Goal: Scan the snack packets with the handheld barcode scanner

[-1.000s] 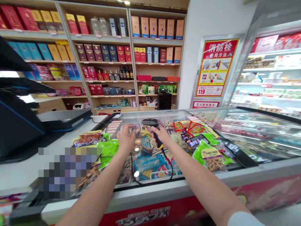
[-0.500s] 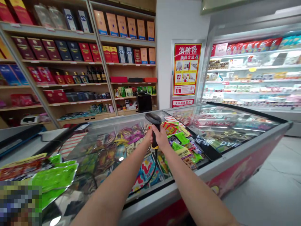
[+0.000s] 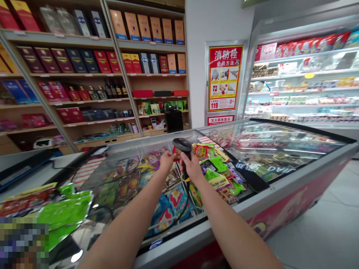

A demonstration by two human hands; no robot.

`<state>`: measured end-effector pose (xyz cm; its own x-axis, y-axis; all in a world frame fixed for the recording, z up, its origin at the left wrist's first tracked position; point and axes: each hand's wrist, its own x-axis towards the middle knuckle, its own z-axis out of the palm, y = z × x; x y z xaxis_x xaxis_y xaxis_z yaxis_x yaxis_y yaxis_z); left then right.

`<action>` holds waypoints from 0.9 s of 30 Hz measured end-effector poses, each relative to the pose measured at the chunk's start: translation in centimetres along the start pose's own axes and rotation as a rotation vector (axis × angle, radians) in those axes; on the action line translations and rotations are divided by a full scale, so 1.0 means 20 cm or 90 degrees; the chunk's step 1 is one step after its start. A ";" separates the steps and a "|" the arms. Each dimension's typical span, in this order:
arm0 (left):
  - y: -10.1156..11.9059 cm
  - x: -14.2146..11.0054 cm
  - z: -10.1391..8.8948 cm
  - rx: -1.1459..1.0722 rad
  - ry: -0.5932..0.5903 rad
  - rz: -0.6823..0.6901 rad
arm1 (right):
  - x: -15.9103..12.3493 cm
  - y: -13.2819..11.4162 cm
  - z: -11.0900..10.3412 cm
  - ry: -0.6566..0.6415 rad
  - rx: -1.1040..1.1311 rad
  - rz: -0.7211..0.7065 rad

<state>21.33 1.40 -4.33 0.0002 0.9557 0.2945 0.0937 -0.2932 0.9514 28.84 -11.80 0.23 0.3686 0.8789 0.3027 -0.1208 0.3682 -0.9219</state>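
Scanner [image 3: 182, 144] gripped by right hand [image 3: 191, 167], left hand [image 3: 167, 161] pinching red packet [image 3: 176, 151], inside freezer's edge [image 3: 179, 244].

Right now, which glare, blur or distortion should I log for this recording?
Head view: light streaks reflect off the glass lid; the lit chiller looks washed out; shelf uprights lean, suggesting wide-angle distortion; a pixelated patch masks the lower-left corner; the handheld scanner's outline reads clearly.

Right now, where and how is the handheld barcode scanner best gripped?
Take the handheld barcode scanner by its handle, probably from the right, as the right hand does: it is narrow, near upright below a wider head, with the cable leaving its lower end.
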 end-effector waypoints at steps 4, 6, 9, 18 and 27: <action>0.01 0.05 -0.26 -0.034 0.126 -0.023 | -0.01 0.01 0.01 -0.034 0.029 0.052; 0.01 0.06 -0.33 -0.026 0.182 -0.033 | -0.02 0.02 0.01 -0.071 0.017 0.090; -0.01 0.07 -0.35 0.006 0.220 -0.028 | -0.03 0.03 0.01 -0.136 -0.037 0.147; -0.02 0.05 -0.32 0.054 0.228 -0.024 | -0.05 0.03 0.01 -0.166 -0.122 0.185; 0.00 0.03 -0.31 -0.018 0.207 -0.013 | -0.05 0.04 0.01 -0.163 -0.136 0.180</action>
<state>15.21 1.77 -3.65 -0.3193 0.9041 0.2840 0.0634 -0.2787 0.9583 28.09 -12.35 -0.78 0.1044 0.9929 0.0563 0.0200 0.0545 -0.9983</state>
